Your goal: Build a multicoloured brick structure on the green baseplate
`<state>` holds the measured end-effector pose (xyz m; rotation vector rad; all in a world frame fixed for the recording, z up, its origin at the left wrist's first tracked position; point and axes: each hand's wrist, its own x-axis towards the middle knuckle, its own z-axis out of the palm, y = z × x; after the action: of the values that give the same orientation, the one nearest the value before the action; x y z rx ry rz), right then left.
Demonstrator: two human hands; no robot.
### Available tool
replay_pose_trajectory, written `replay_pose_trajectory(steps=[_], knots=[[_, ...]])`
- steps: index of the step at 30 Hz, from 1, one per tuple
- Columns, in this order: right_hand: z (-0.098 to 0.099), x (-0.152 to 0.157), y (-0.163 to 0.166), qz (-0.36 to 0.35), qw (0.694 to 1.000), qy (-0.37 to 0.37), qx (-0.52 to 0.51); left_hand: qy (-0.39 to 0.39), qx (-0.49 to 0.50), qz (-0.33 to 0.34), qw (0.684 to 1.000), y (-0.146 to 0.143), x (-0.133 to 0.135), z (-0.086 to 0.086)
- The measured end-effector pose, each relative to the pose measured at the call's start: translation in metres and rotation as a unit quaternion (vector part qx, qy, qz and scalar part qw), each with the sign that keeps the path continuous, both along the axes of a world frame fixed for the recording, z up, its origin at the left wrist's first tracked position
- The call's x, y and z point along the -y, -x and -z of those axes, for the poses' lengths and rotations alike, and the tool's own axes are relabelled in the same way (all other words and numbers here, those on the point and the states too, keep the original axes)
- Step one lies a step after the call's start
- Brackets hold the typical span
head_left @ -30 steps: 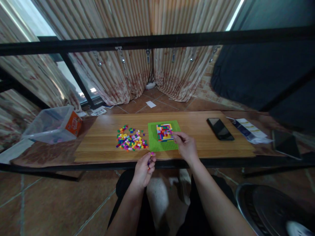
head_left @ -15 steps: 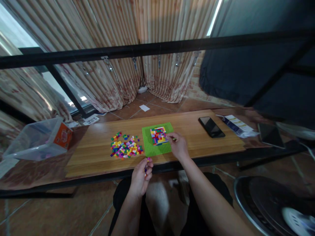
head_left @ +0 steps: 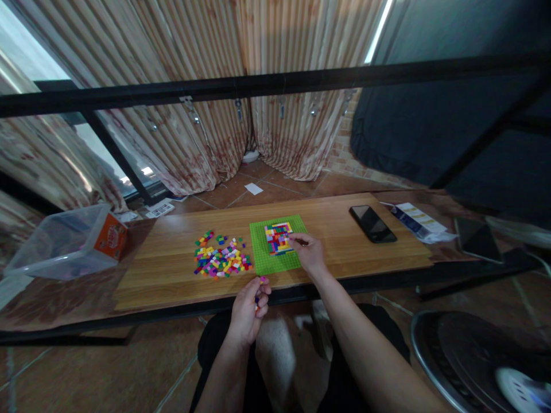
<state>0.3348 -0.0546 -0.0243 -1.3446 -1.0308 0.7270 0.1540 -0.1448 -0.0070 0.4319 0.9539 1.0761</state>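
A green baseplate [head_left: 260, 261] lies on the wooden board, bearing a square build of many-coloured toy bricks [head_left: 278, 236]. My right hand [head_left: 310, 252] reaches over the build's right side, thumb and fingertips pinched at its edge; whatever sits between them is too small to make out. Just in front of the baseplate, my left hand [head_left: 247, 312] is closed around a few small toy bricks, with a pink one [head_left: 263, 279] showing at the fingertips and darker ones between the fingers. Left of the baseplate spreads a loose pile of coloured bricks [head_left: 221, 258].
On the wooden board [head_left: 163, 269], a black phone [head_left: 372, 223] lies to the right. Beyond it are folded papers [head_left: 424, 221] and a dark tablet-like slab [head_left: 477, 238]. A clear plastic box [head_left: 60, 244] stands at far left. A black rail [head_left: 275, 85] crosses before the curtains.
My right hand has shifted slightly left, further over the brick build. My left hand stays nearly still with its bricks. The whole view has drifted a little.
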Motion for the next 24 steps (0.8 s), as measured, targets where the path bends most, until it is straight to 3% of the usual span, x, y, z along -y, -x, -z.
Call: replay_pose_trajectory(steps=[7,15,24], knots=[[-0.007,0.0,0.001,-0.035,0.987,0.029,-0.154,0.004,-0.006,0.004,1.0,0.0,-0.001,-0.001],[-0.005,-0.003,0.006,-0.007,0.981,0.023,-0.19,0.003,-0.011,0.003,1.0,-0.001,-0.001,0.0],[-0.008,-0.003,0.01,0.01,0.987,0.044,-0.153,0.004,-0.016,0.004,1.0,-0.001,0.0,0.0]])
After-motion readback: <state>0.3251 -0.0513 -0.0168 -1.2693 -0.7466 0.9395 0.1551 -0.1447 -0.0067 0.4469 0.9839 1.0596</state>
